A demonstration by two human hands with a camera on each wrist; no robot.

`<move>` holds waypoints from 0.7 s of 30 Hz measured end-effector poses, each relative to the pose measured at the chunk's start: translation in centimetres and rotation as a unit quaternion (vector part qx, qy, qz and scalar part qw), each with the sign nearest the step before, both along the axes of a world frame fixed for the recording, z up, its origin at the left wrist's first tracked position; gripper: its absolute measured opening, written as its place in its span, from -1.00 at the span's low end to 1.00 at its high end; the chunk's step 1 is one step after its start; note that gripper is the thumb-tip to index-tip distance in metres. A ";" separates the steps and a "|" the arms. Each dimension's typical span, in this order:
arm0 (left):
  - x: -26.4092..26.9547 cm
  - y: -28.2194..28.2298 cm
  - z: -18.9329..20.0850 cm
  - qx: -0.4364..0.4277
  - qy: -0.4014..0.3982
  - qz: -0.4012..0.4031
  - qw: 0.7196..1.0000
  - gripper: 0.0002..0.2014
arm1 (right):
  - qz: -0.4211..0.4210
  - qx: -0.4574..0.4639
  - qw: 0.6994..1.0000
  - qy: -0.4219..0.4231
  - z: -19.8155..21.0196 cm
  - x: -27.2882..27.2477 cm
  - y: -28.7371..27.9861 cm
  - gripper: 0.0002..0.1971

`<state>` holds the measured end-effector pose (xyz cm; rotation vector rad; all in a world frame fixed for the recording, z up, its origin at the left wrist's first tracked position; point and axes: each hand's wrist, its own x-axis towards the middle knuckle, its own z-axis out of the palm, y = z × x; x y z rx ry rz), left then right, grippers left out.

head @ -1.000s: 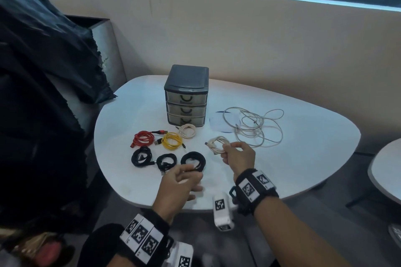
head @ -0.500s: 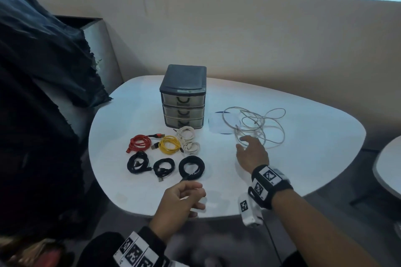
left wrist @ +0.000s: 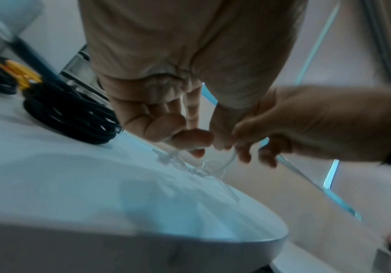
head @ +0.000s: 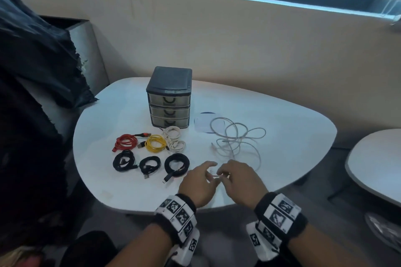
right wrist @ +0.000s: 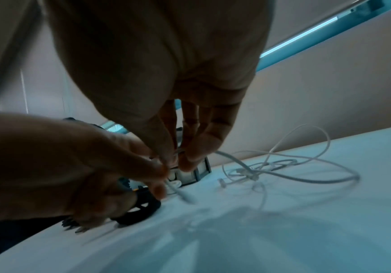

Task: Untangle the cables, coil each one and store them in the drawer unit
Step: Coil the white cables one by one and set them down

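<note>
1. Both hands meet at the near edge of the surface [head: 282,136]: the left hand [head: 198,182] and the right hand [head: 240,182] each pinch one end of the white cable [head: 236,136].
2. This looks like the start of coiling the last loose cable; next comes drawing it free of its own loops and winding it evenly.
3. It is thin, limp and sprawled in overlapping loops right of the drawer unit [head: 169,97], whose drawers are closed.
4. Seven coiled cables [head: 152,149] wait left of it.
</note>
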<state>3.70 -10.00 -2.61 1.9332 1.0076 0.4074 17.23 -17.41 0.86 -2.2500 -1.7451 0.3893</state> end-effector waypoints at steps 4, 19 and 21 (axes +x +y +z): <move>1.0 0.3 0.2 0.003 0.037 0.000 0.999 -0.67 | -0.045 0.031 0.998 0.022 -0.3 2.3 -0.8 -0.62; -4.7 -1.5 -2.2 -0.141 0.063 0.047 0.987 -0.44 | -0.209 0.070 0.975 0.033 5.0 11.8 1.8 -0.81; -5.0 -1.5 -2.8 -0.138 0.094 0.056 0.984 -0.49 | -0.260 0.162 0.943 0.131 8.2 12.5 2.4 -0.81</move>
